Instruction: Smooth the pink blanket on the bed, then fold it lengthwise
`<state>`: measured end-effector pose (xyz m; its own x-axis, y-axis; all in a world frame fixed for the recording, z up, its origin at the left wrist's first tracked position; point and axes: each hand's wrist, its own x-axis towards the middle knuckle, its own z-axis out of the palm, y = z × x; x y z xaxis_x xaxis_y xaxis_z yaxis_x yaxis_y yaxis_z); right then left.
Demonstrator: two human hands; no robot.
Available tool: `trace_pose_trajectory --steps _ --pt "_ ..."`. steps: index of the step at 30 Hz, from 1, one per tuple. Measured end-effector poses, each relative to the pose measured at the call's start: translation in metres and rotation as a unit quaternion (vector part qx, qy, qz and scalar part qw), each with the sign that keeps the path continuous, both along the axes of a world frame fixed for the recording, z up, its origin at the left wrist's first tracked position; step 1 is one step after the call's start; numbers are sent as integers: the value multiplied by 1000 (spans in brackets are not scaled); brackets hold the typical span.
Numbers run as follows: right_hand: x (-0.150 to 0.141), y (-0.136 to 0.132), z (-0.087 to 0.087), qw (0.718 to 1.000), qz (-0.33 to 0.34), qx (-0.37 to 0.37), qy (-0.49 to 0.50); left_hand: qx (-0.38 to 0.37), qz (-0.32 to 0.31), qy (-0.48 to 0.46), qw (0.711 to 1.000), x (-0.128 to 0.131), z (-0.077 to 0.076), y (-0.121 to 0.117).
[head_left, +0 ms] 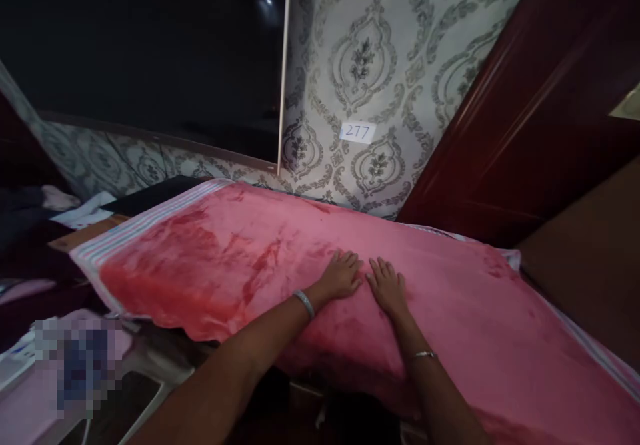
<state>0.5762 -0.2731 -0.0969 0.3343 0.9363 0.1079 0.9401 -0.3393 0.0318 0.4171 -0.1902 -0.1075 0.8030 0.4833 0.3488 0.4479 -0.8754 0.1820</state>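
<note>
A plush pink-red towel (pixel 210 245) with a striped border at its left end is spread over a long surface. Near its middle, my left hand (pixel 342 274) lies flat on the pile with the fingers apart. Close beside it, my right hand (pixel 388 286) also rests palm down on the towel, fingers spread. A small gap separates the two hands, and neither grips anything. Darker brushed patches show on the towel's left half; its right half looks smoother. The towel's front edge hangs down over the side.
A large dark television (pixel 150 52) hangs above the towel's left part. Patterned wallpaper (pixel 425 65) bears a paper label (pixel 357 132) reading 277. A dark red door frame (pixel 500 98) stands at right. At lower left is a pale plastic chair (pixel 150 365) beside a partly pixelated pink thing (pixel 30 398).
</note>
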Motion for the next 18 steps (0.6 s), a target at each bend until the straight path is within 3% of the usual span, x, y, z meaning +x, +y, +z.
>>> trace_pose_trajectory --steps 5,9,13,18 --pt "8 -1 -14 1000 -2 -4 -14 -7 19 11 1000 -5 0 -2" --pt "13 1 -21 1000 4 11 -7 -13 49 37 998 -33 1 11" --pt "18 2 -26 1000 11 12 3 -18 104 73 992 -93 8 42" --pt "19 1 -27 1000 13 11 2 -34 228 98 968 -194 21 93"
